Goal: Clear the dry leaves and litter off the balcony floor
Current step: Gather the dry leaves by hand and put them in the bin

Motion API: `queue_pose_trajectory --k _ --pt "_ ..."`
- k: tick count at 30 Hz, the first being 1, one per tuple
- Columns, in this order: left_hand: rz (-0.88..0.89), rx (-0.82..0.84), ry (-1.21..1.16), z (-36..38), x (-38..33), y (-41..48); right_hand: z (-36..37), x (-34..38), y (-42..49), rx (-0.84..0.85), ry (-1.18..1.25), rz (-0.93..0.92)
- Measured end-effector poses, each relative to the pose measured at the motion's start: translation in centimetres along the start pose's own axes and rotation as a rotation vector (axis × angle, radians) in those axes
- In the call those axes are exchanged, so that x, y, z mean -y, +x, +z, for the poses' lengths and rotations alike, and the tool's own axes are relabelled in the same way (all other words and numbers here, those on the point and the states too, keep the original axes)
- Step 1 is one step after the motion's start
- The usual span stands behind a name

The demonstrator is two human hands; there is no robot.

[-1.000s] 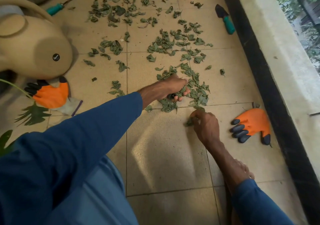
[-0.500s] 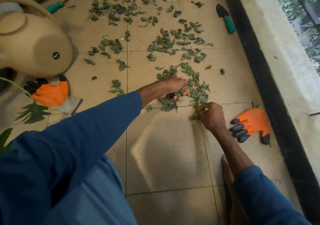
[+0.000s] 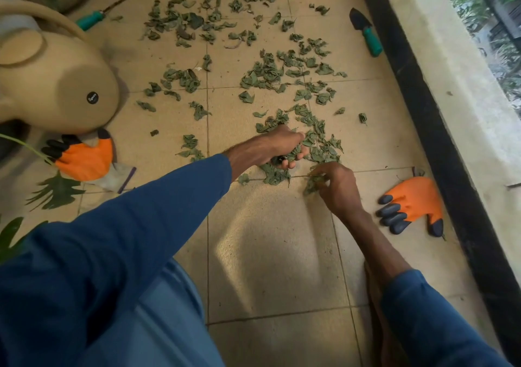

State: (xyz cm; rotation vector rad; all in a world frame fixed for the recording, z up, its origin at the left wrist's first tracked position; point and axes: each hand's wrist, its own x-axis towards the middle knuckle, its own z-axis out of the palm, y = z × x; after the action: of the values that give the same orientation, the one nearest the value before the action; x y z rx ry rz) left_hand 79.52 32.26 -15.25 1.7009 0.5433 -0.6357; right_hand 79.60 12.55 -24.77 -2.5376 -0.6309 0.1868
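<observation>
A black kerb [image 3: 439, 146] under a pale ledge [image 3: 456, 84] bounds the balcony floor [image 3: 270, 254] on the right and a tan watering can [image 3: 56, 84] crowds the left, leaving bare tiles nearest the person, while crumpled grey-green dry leaves [image 3: 267, 70] lie scattered just ahead, the left hand [image 3: 277, 146] clutching a bunch and the right hand [image 3: 338, 189] pinching a few.

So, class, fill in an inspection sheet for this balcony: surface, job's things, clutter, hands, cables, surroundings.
Surface: tiled floor, bare near the person, littered further off.
Job's things: dry leaves scattered in clusters over several tiles.
Clutter: left orange glove; right orange glove; trowel by the parapet ledge; teal-handled tool; beige watering can.
Hands: left hand grips a bunch of leaves; right hand pinches a few.
Cables: nothing seen.
Surroundings: parapet ledge on the right, greenery beyond.
</observation>
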Motion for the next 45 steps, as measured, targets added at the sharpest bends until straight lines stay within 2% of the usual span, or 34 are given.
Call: queue_pose_trajectory --k 3,10,14,17,20,23,27,31,34,37,40,45 --pt "-0.001 0.005 0.002 -0.1 0.1 0.0 1.1 0.3 -1.0 0.069 -0.002 -0.023" --pt "-0.019 0.006 -0.004 -0.2 0.1 0.5 2.4 2.6 -5.6 0.112 0.049 -0.127" --pt "-0.015 0.012 0.012 -0.1 -0.2 0.6 2.2 2.2 -5.6 0.142 0.092 -0.116" --pt "-0.01 0.018 0.009 0.0 -0.3 0.8 1.2 1.3 -4.9 0.05 0.128 -0.046" --pt "-0.009 0.017 0.012 0.0 -0.3 0.8 0.2 0.5 -3.7 -0.043 0.182 0.103" --pt "-0.005 0.007 0.017 -0.2 -0.1 0.8 -0.3 0.6 -1.8 -0.026 0.214 0.25" --pt "-0.001 0.0 0.028 -0.2 0.4 0.6 1.4 1.6 -0.6 0.105 0.205 0.256" --pt "-0.015 0.002 0.014 -0.3 0.4 0.4 2.1 2.2 -0.6 0.095 0.196 0.265" --pt "-0.006 0.003 0.016 -0.6 0.5 0.4 0.6 2.1 -0.6 0.001 0.259 0.312" --pt "0.002 0.001 0.015 -0.7 0.6 0.5 -1.6 2.1 -0.8 -0.057 0.417 0.394" --pt "0.0 0.002 0.032 -0.7 0.9 0.6 -3.8 1.8 -1.0 -0.044 0.693 0.493" --pt "-0.039 0.043 -0.004 -0.5 1.2 0.7 -6.3 2.3 -0.6 -0.037 1.147 0.543"
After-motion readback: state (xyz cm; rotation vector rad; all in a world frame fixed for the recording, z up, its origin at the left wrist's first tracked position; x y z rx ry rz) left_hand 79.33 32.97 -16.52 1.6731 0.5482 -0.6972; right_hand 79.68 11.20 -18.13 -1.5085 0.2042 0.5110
